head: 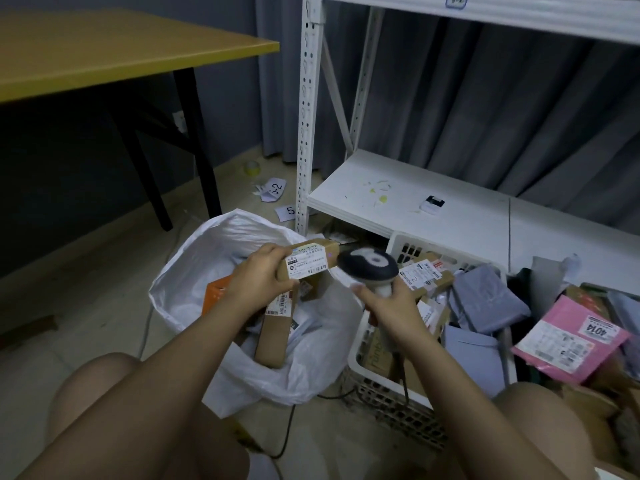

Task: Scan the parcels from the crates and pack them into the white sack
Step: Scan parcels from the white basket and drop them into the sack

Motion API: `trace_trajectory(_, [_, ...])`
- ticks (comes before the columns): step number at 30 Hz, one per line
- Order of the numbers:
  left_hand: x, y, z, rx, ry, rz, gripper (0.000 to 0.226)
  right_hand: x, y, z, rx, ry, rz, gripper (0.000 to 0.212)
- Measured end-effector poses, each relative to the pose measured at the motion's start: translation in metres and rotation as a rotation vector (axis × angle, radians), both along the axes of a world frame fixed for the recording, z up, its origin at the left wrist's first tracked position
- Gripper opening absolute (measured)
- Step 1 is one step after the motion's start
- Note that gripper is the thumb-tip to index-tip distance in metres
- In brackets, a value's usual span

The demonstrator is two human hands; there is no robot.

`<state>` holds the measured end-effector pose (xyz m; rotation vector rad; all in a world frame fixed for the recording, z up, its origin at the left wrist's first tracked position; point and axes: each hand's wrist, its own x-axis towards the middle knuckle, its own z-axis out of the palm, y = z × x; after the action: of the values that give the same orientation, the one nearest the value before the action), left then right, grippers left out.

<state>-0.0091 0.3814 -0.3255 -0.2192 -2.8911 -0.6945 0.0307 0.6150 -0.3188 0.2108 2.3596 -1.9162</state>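
Note:
My left hand (258,278) grips a small cardboard parcel (313,259) with a white label, holding it above the open white sack (194,271). Right beside that label, my right hand (391,303) holds a handheld barcode scanner (367,266) by its handle, its dark head facing the parcel. Inside the sack lie an orange box (216,294) and a long brown box (275,336). The white crate (401,244) to the right holds more boxes, grey mailers (485,303) and a pink mailer (571,337).
A white metal shelf (398,199) stands behind the crate, with a small device (432,204) on it. A yellow-topped table (104,53) with black legs is at the far left. Paper scraps (273,192) and a tape roll (252,167) lie on the floor. My knees frame the bottom.

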Motion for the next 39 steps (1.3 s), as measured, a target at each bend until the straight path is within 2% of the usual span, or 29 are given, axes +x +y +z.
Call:
trace_trajectory(3, [-0.007,0.0,-0.003,0.003,-0.018,0.035,0.063,0.015,0.002,-0.005,0.067,-0.02,0.063,0.022])
trace_trajectory(6, [-0.011,0.001,-0.004,0.012,-0.009,0.044,0.061,0.022,0.003,-0.005,0.029,0.009,0.074,0.015])
trace_trajectory(18, [-0.012,0.001,-0.006,-0.001,0.013,0.055,0.061,0.024,0.004,-0.005,0.152,0.045,0.049,0.013])
trace_trajectory(27, [-0.01,-0.004,-0.01,0.019,-0.024,0.084,0.06,0.017,-0.002,-0.003,0.071,0.006,0.094,0.011])
trace_trajectory(32, [-0.001,-0.03,-0.031,0.038,-0.107,0.183,0.046,-0.008,-0.014,-0.017,-0.009,-0.043,0.022,0.012])
trace_trajectory(37, [-0.008,-0.059,-0.063,-0.127,-0.305,0.272,0.047,-0.044,-0.035,-0.044,0.013,-0.155,-0.002,0.013])
trace_trajectory(39, [-0.024,-0.064,-0.073,-0.152,-0.302,0.27,0.043,-0.058,-0.043,-0.055,0.026,-0.176,0.001,0.015])
